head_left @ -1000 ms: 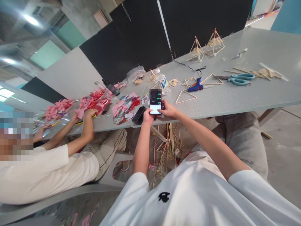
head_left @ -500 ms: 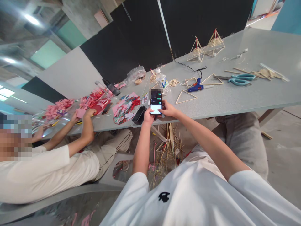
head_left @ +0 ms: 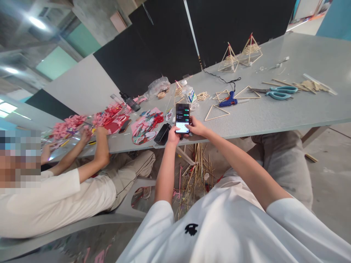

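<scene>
A lit smartphone (head_left: 182, 117) is held upright over the near edge of the grey table (head_left: 274, 113). My left hand (head_left: 173, 136) grips its lower left corner with fingers curled around it. My right hand (head_left: 196, 127) wraps the phone's right side, thumb on the screen. A black case (head_left: 162, 133) lies flat on the table just left of my left hand. A stick triangle (head_left: 216, 112) and a blue glue gun (head_left: 228, 100) lie beyond my right hand.
A person in a white shirt (head_left: 55, 199) sits at my left, hands in pink and red paper pieces (head_left: 109, 117). Teal scissors (head_left: 279, 92), loose sticks (head_left: 307, 86), a water bottle (head_left: 189, 94) and two stick pyramids (head_left: 240, 54) stand on the table. Sticks (head_left: 196, 171) litter the floor below.
My hands and the phone have stayed in place. The person on my left has shifted their hands slightly among the pink paper pieces.
</scene>
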Demonstrator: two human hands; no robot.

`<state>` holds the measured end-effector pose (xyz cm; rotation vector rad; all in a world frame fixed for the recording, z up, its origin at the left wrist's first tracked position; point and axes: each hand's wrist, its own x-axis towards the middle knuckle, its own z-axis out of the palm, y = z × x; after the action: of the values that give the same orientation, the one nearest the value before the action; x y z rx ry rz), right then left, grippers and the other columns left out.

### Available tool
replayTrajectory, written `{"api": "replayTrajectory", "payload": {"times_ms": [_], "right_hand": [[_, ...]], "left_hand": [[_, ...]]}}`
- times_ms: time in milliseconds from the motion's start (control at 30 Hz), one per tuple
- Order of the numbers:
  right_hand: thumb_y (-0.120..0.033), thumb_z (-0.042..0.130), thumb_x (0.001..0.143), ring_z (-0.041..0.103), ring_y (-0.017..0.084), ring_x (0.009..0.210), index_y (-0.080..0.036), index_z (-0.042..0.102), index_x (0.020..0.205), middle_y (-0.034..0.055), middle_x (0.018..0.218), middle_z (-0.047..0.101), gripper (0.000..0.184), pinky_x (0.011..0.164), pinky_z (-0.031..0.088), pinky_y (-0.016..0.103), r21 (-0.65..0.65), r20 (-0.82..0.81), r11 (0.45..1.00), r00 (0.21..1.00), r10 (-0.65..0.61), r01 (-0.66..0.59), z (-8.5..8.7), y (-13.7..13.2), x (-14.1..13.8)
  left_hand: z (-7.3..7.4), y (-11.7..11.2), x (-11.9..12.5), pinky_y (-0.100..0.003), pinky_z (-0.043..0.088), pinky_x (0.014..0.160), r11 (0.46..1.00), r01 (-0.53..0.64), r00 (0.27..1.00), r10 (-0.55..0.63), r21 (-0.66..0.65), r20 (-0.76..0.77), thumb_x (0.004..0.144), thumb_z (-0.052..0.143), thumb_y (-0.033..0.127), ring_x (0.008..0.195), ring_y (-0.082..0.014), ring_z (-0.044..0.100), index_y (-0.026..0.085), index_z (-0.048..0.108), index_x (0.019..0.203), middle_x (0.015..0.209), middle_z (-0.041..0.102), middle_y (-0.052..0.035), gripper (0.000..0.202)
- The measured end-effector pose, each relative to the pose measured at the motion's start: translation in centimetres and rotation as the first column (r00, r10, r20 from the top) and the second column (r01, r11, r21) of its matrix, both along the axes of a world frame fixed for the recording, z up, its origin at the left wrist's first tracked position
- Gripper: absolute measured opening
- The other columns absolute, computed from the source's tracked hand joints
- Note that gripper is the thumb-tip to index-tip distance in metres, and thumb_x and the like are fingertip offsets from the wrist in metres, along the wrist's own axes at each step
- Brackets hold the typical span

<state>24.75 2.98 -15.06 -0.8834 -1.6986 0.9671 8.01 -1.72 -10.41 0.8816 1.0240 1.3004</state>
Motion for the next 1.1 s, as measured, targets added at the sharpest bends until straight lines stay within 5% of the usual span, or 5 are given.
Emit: {"api": "replayTrajectory", "payload": {"times_ms": [500, 667, 900, 1100], "right_hand": [[-0.045, 0.076, 0.090, 0.076, 0.028, 0.098, -0.016, 0.048, 0.138, 0.0162, 0.124, 0.076, 0.063, 0.092, 0.063, 0.046, -0.020, 0.016, 0.999, 0.999, 0.038, -0.037, 0.39, -0.55, 0.14], [-0.052, 0.081, 0.087, 0.076, 0.030, 0.102, -0.016, 0.050, 0.136, 0.0178, 0.125, 0.075, 0.068, 0.092, 0.062, 0.046, -0.016, 0.069, 0.999, 0.997, -0.040, 0.041, 0.58, -0.81, 0.11], [-0.055, 0.086, 0.082, 0.077, 0.031, 0.101, -0.017, 0.047, 0.141, 0.0173, 0.123, 0.076, 0.081, 0.090, 0.063, 0.047, 0.007, 0.082, 1.000, 0.996, -0.019, 0.018, 0.29, -0.61, 0.05], [-0.054, 0.075, 0.090, 0.077, 0.032, 0.103, -0.017, 0.050, 0.138, 0.0163, 0.121, 0.078, 0.065, 0.094, 0.062, 0.049, -0.008, 0.048, 1.000, 0.999, -0.011, 0.011, 0.34, -0.49, 0.24]], "left_hand": [[-0.05, 0.10, 0.10, -0.049, 0.071, 0.087, 1.000, -0.028, 1.000, 0.028, 0.007, -0.003, 0.071, 0.060, 0.020, 0.114, -0.0376, 0.079, 0.010, 0.075, 0.121, 0.112, 0.083, -0.0151, 0.052], [0.10, 0.00, 0.24, -0.052, 0.070, 0.089, 1.000, -0.027, 0.999, 0.027, -0.006, 0.023, 0.068, 0.059, 0.019, 0.116, -0.0407, 0.077, 0.009, 0.075, 0.115, 0.109, 0.083, -0.0162, 0.051], [0.42, -0.11, 0.42, -0.054, 0.070, 0.086, 0.999, -0.045, 0.997, 0.047, -0.030, 0.056, 0.071, 0.055, 0.023, 0.112, -0.0398, 0.078, 0.007, 0.072, 0.133, 0.109, 0.083, -0.0158, 0.066], [0.79, -0.26, 0.61, -0.050, 0.070, 0.083, 0.998, -0.059, 0.997, 0.060, -0.016, 0.051, 0.084, 0.050, 0.028, 0.111, -0.0386, 0.079, 0.008, 0.075, 0.121, 0.101, 0.083, -0.0152, 0.049]]}}
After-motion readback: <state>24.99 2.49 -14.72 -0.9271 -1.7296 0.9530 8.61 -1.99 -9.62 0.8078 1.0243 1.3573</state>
